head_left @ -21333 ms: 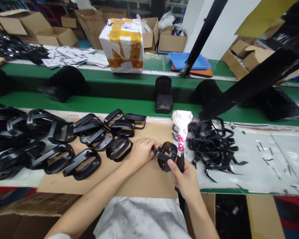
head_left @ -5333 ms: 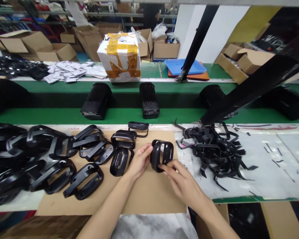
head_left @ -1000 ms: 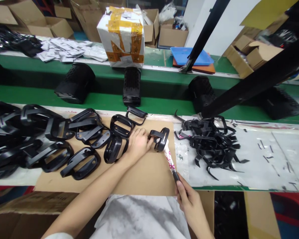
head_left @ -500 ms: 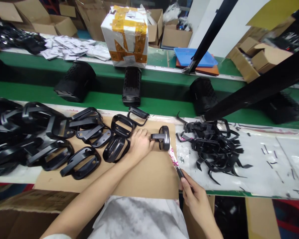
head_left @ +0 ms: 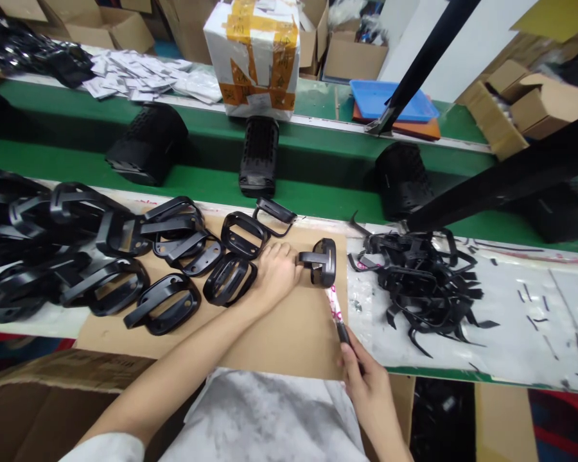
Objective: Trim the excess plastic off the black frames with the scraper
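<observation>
My left hand (head_left: 275, 273) is closed on one end of a black plastic handle (head_left: 324, 262), which stands on edge over the cardboard sheet (head_left: 279, 340). Its fingertips are partly hidden behind the hand. In my right hand (head_left: 368, 382) is a knife (head_left: 336, 309) with a black grip and a white blade section marked in pink. The blade points up and away from me, its tip close to the lower edge of the handle; whether they touch I cannot tell. Several similar black handles (head_left: 166, 303) lie to the left of my left hand.
A heap of thin black plastic strips (head_left: 421, 282) lies right of the cardboard, with small scraps (head_left: 534, 317) farther right. Black cylindrical units (head_left: 260, 157) stand along the green conveyor (head_left: 207, 173). A slanted black post (head_left: 428, 61) rises at right, near a blue tray (head_left: 390, 99).
The view has shifted slightly, so most things sit a little to the right and higher. My right hand with the knife has moved a little to the left. My left hand still holds the handle.
</observation>
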The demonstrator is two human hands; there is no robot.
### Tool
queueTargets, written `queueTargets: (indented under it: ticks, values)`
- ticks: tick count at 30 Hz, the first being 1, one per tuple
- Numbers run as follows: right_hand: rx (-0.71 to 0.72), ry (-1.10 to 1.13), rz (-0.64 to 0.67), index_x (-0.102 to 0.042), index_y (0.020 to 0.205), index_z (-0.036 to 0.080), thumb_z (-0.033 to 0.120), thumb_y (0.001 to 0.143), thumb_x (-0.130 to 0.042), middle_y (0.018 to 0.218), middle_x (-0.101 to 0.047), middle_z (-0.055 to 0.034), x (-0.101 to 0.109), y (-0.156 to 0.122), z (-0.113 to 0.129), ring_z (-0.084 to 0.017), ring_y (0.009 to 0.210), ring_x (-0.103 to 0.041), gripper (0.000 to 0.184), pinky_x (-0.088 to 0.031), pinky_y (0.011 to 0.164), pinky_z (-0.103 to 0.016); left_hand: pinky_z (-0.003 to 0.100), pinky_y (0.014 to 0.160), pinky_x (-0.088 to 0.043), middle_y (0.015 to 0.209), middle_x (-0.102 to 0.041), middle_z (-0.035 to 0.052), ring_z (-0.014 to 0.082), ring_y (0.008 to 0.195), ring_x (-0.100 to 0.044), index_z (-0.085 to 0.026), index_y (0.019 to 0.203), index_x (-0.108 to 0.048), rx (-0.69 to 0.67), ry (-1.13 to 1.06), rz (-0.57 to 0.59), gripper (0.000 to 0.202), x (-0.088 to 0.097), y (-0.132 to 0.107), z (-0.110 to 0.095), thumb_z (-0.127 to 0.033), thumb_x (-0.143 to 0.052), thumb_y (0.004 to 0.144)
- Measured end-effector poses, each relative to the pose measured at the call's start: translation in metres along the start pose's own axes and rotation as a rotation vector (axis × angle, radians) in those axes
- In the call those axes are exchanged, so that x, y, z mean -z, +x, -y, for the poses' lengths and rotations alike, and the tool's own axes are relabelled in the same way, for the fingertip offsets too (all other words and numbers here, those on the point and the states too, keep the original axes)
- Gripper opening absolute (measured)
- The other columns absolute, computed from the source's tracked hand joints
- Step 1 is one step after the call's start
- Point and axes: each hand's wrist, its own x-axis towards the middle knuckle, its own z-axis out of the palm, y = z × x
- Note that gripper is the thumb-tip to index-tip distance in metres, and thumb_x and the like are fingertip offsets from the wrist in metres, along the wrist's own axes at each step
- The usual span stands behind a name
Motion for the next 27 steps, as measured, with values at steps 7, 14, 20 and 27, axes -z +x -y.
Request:
queueTargets:
  ticks: [7,14,20,27]
  values:
    - [-0.136,0.227,-0.098,-0.075,0.131,0.019,0.065,0.079,-0.082,0.076,-0.065,-0.0015,0.001,-0.01,0.002,-0.012,0.052,-0.052,0.07,-0.042,0.042,-0.022,0.044,0.094,-0.044,0.101,-0.07,0.0142,0.0316,0.101,-0.062,-0.014,0.096,-0.072,-0.003,0.003,-0.021,0.016,-0.003,0.0,0.002,-0.024,-0.059,0.095]
    - [-0.031,0.193,-0.114,-0.07,0.136,0.018,0.069,0.085,-0.074,0.069,-0.062,0.001,-0.003,-0.006,0.005,-0.01,0.049,-0.049,0.072,-0.041,0.042,-0.02,0.043,0.095,-0.045,0.102,-0.07,0.0134,0.0311,0.103,-0.062,-0.015,0.097,-0.071,0.003,0.012,-0.017,0.013,-0.005,-0.001,0.002,-0.025,-0.064,0.092]
    - [-0.039,0.038,0.014,-0.074,0.131,0.015,0.07,0.083,-0.075,0.067,-0.06,0.0008,0.011,0.003,0.018,-0.011,0.052,-0.049,0.074,-0.041,0.043,-0.02,0.044,0.093,-0.046,0.1,-0.07,0.0124,0.0308,0.101,-0.064,-0.015,0.094,-0.071,0.02,0.023,-0.013,0.013,-0.003,0.0,0.0,-0.026,-0.064,0.093]
    - [-0.066,0.12,-0.066,-0.067,0.14,0.014,0.072,0.084,-0.073,0.064,-0.056,0.0023,0.002,-0.001,0.005,-0.01,0.046,-0.045,0.081,-0.036,0.038,-0.019,0.042,0.096,-0.045,0.101,-0.07,0.0128,0.0302,0.103,-0.063,-0.015,0.095,-0.072,0.007,0.027,-0.03,0.014,-0.005,-0.001,0.001,-0.026,-0.063,0.094]
